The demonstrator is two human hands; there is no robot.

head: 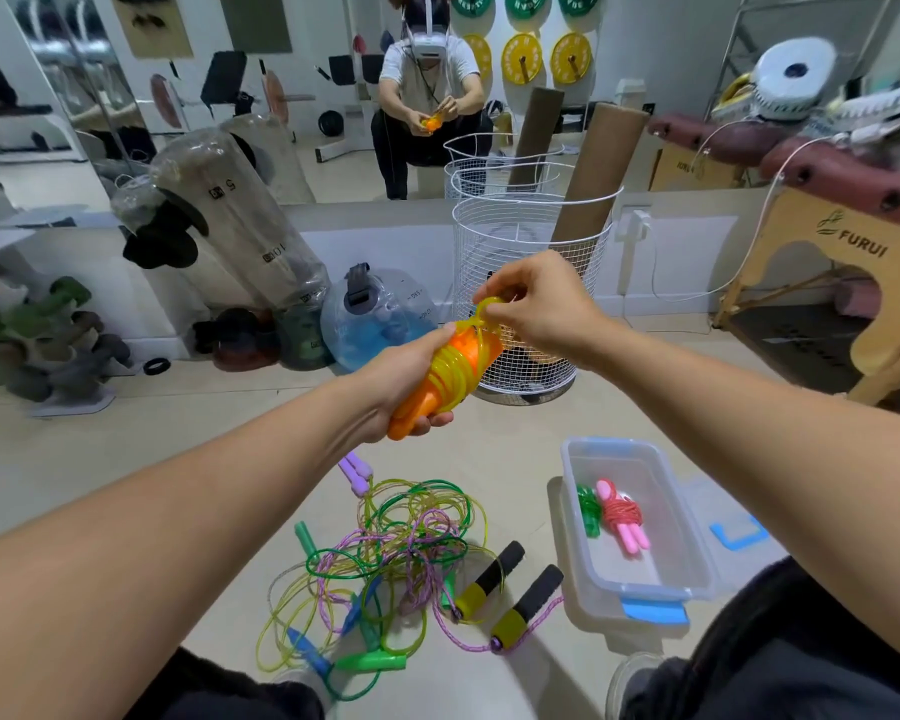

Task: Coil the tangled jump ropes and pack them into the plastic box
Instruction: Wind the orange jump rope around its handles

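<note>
Mid-frame, left hand (411, 379) grips the orange handles (427, 402) wound in yellow rope (450, 368), long axis tilting up-right — right hand (536, 304) pinches the rope's end loop (489, 311) at the upper tip; plastic box (697, 553) lies lower right, nearer the right hand.

Pale tiled floor (489, 449). On it: tangled ropes (385, 553), green, yellow, pink-purple, with purple, blue, green and black-yellow handles; clear plastic box (640, 579) just right of tangle, blue clips, resting on its lid (723, 517). Further back: white wire basket (531, 298), blue water bag (375, 319), dumbbell rack (48, 345) at left, wooden table leg (889, 366) at right.
</note>
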